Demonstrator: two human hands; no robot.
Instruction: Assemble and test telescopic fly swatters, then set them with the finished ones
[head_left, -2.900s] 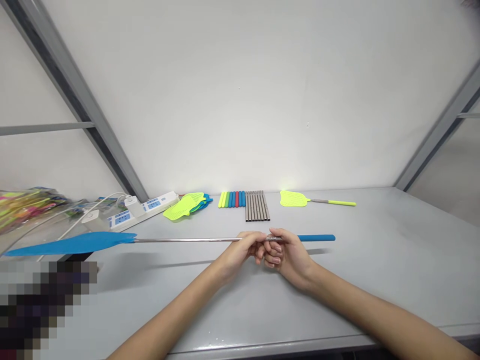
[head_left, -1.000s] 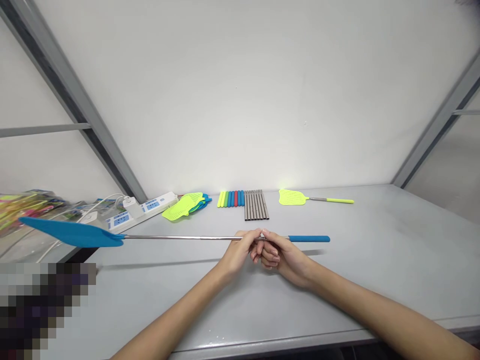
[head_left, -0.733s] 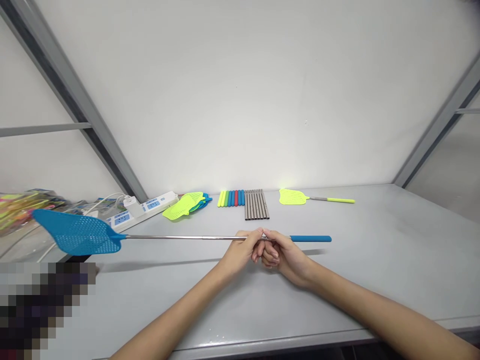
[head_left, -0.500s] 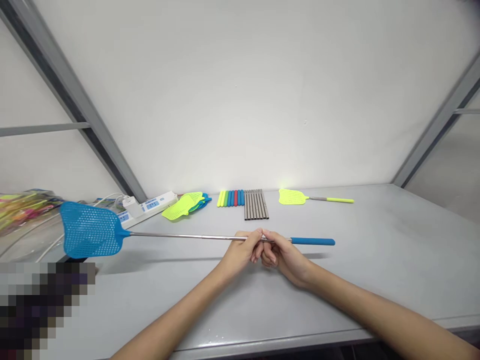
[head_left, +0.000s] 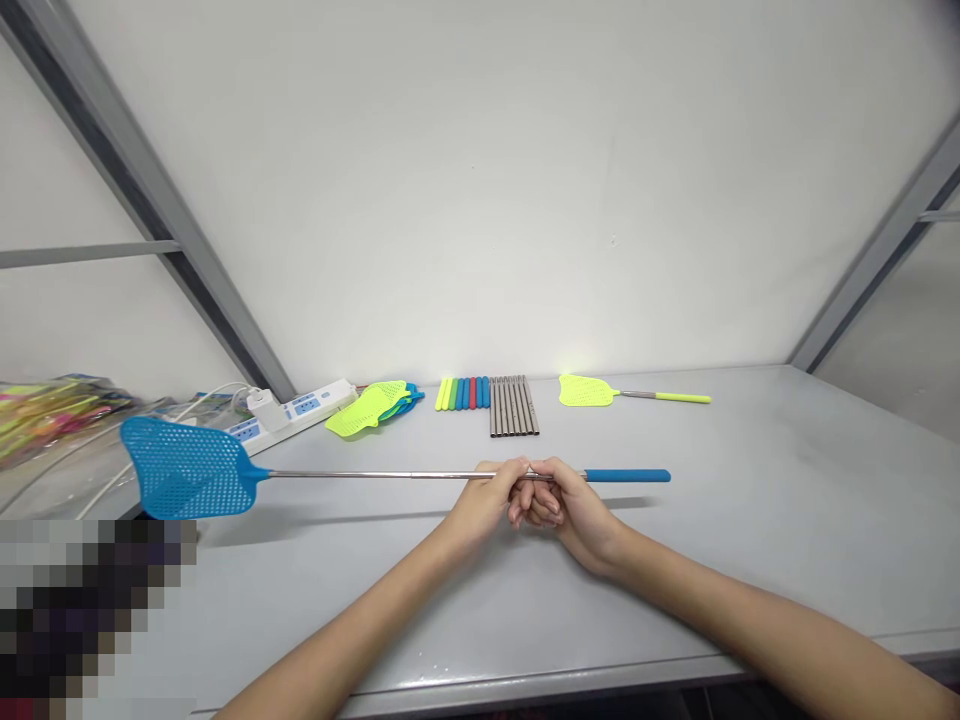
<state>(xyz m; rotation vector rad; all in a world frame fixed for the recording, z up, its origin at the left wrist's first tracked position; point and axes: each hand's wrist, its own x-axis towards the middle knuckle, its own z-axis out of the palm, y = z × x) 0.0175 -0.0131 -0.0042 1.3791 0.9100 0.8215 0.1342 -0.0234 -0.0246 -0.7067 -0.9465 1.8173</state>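
Note:
A blue fly swatter (head_left: 196, 470) with an extended metal rod and a blue grip is held level above the table. My left hand (head_left: 499, 495) is closed round the rod near its middle. Just beside it, my right hand (head_left: 559, 500) pinches the rod close to the blue grip (head_left: 627, 476). Both thumbs lie along the top of the rod, and the curled fingers of the two hands meet underneath. The perforated head points left and the grip points right.
Along the back of the grey table (head_left: 750, 520) lie yellow and blue swatter heads (head_left: 371, 408), several coloured grips (head_left: 463, 393), several metal tubes (head_left: 514, 407) and a yellow fly swatter (head_left: 589, 390). A power strip (head_left: 300, 415) and bagged items (head_left: 56, 415) are at the left.
The blue swatter's head has turned a little about the rod and shifted slightly right. Both hands still hold the rod in nearly the same place.

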